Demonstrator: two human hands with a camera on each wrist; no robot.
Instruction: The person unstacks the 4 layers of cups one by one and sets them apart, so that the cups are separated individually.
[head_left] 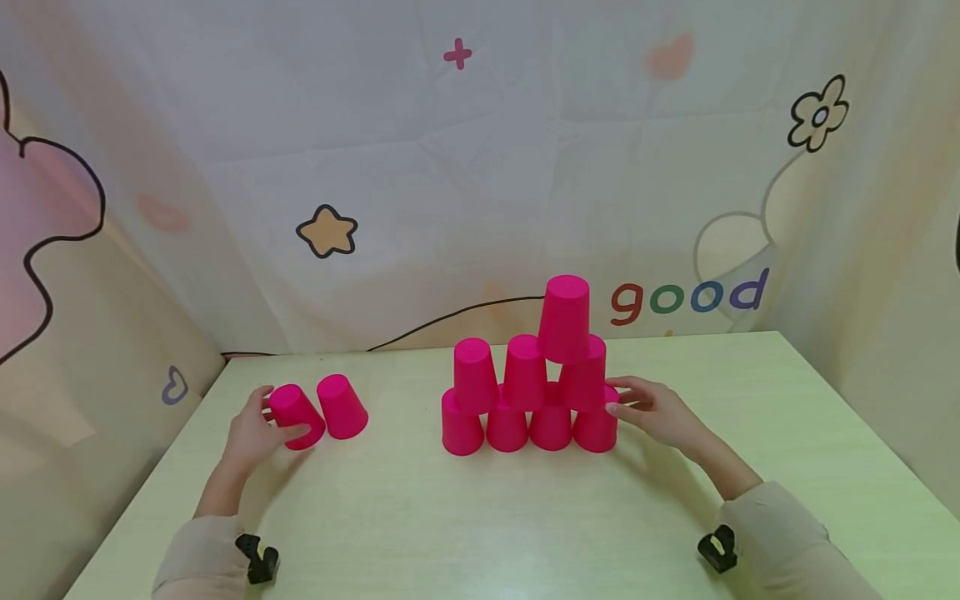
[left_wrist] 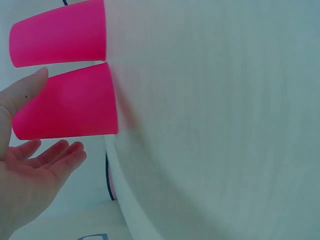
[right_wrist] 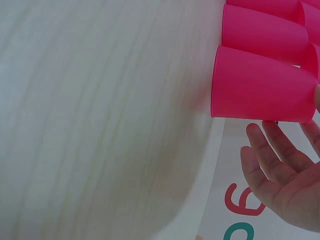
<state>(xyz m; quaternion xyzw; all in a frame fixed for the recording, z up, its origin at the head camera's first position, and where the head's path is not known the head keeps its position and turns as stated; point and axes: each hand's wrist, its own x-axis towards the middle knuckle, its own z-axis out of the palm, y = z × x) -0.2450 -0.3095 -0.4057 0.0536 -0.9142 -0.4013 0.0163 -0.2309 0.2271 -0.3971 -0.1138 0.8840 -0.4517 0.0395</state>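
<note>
In the head view, my left hand (head_left: 253, 429) is around an upside-down pink cup (head_left: 295, 412) at the left, thumb across its front. The left wrist view has the thumb (left_wrist: 27, 90) overlapping that cup (left_wrist: 75, 105), the loosely bent fingers just beside it. A second pink cup (head_left: 342, 408) stands close on its right. My right hand (head_left: 656, 408) reaches to the right end of a stack of upside-down pink cups, fingertips right at the lowest end cup (head_left: 596, 429); its fingers (right_wrist: 265, 155) are extended beside this cup in the right wrist view.
The stack has a bottom row of several cups (head_left: 462, 429), three cups (head_left: 474, 375) above, and one top cup (head_left: 566, 319) toward the right. All stand on a pale table (head_left: 480, 517). A printed cloth (head_left: 480, 167) hangs behind.
</note>
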